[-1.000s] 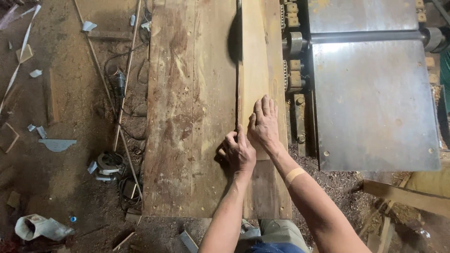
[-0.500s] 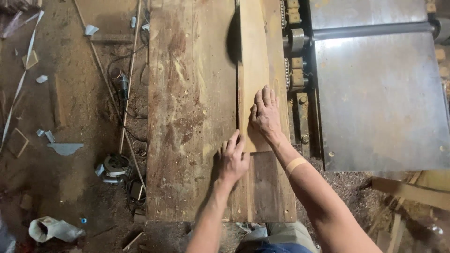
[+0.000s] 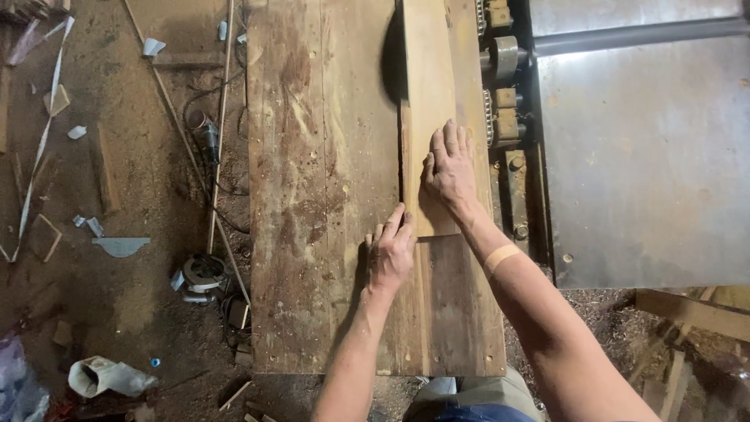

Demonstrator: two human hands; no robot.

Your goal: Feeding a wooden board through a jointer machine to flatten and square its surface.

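Sawdust-strewn workbench [image 3: 312, 234]: right hand [image 3: 451, 173] lies open, flat on pale board [image 3: 428, 101]; left hand [image 3: 391, 252], loosely curled, touches its near-left corner.

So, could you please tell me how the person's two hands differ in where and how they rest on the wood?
The right hand lies flat on top of the pale plank, fingers spread and pointing away. The left hand sits nearer the body, at the plank's near left corner, fingers curled, mostly over the darker worn tabletop. Both are bare and press downward.

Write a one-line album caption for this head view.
Right hand flat on a pale board, left hand at its near corner, beside a saw blade.
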